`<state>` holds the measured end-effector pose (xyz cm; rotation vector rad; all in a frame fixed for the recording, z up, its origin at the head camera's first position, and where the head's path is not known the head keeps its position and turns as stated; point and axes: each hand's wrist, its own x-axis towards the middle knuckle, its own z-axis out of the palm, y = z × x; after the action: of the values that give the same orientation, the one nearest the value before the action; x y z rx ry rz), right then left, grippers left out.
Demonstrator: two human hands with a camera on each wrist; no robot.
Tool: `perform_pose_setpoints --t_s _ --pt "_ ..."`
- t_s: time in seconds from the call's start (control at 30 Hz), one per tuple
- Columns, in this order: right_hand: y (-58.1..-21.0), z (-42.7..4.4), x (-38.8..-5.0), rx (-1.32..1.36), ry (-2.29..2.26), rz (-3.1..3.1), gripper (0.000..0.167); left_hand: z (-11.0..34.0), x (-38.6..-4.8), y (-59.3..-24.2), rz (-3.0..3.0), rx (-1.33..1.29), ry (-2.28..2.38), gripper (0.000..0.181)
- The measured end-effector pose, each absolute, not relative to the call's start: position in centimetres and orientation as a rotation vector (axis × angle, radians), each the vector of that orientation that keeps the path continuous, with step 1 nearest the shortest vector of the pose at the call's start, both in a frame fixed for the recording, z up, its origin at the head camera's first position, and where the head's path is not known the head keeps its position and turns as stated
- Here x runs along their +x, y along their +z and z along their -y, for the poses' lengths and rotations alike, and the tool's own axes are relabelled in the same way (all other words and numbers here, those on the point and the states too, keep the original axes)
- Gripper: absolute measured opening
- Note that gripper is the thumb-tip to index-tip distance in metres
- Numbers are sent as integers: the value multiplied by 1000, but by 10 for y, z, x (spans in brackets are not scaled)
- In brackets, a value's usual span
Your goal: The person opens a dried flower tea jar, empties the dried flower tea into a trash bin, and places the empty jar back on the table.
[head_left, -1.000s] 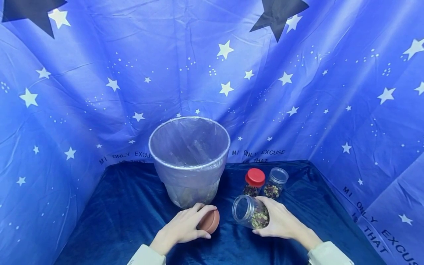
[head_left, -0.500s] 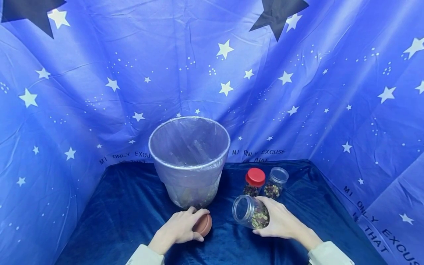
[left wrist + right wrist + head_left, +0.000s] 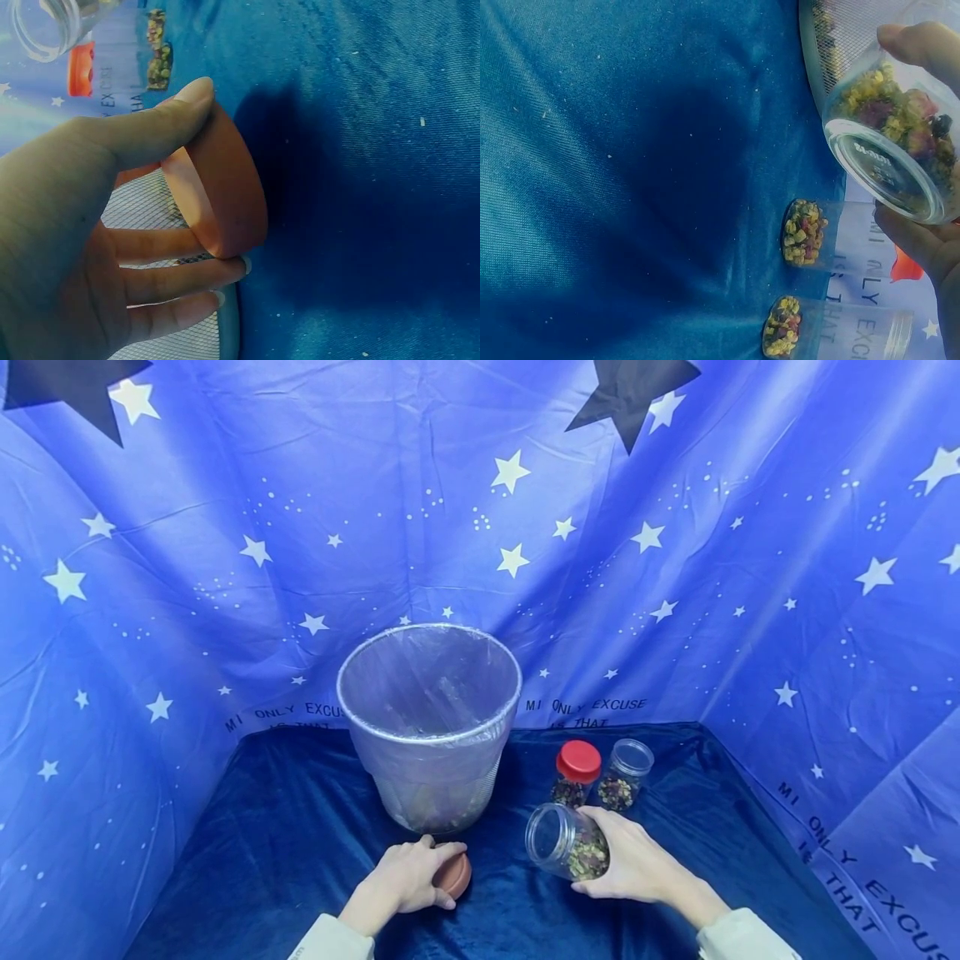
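My left hand [image 3: 401, 878] pinches a round brown-orange jar lid [image 3: 454, 877] between thumb and fingers, low over the cloth in front of the bin. In the left wrist view the lid [image 3: 225, 184] stands on edge near its own shadow; whether it touches the cloth I cannot tell. On the right, my right hand [image 3: 637, 857] grips a clear jar [image 3: 588, 852] around its lower part. This jar is tilted, its uncovered mouth facing left toward the lid. Dried yellow-green and reddish flowers lie inside it; the right wrist view shows its round base [image 3: 885, 169] off the cloth.
A mesh bin [image 3: 435, 785] with a clear plastic liner stands just beyond the left hand. Behind the right hand are a red-lidded jar [image 3: 577, 762] and an uncovered jar [image 3: 622, 781], both holding dried flowers. Dark blue cloth [image 3: 277, 827] covers the table; a starry curtain surrounds it.
My left hand has drawn the lid leftward and slightly down, away from the jar. The right hand and its tilted jar have stayed in place.
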<state>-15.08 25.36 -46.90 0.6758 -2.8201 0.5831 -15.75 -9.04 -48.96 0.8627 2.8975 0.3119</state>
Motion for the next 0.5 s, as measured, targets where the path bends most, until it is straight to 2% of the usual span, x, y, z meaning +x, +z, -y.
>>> perform_pose_setpoints --t_s 0.5 --pt "-468 -254 -150 681 572 2829 93 83 -155 -500 -2941 785 173 68"
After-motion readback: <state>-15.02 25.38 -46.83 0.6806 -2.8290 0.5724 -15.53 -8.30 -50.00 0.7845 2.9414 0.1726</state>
